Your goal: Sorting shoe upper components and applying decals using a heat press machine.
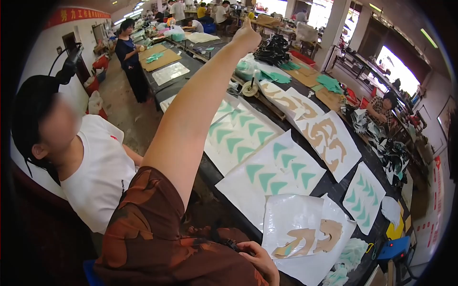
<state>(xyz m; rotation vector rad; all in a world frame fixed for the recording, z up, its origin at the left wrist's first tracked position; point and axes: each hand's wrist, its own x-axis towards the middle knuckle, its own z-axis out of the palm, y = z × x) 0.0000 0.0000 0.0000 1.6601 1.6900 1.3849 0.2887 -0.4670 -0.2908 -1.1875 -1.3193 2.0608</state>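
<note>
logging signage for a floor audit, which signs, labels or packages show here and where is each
Red banner: high on the left wall, a long strip with yellow characters.
Red poster: right edge, tall and narrow, too blurred to detail.
Clear plastic bag: on the floor by the left wall, whitish and bulging.

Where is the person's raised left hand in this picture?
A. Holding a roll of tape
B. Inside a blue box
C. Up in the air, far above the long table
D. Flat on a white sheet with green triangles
C: the left hand is closed, lifted at the end of an outstretched arm, touching nothing on the table.
</note>
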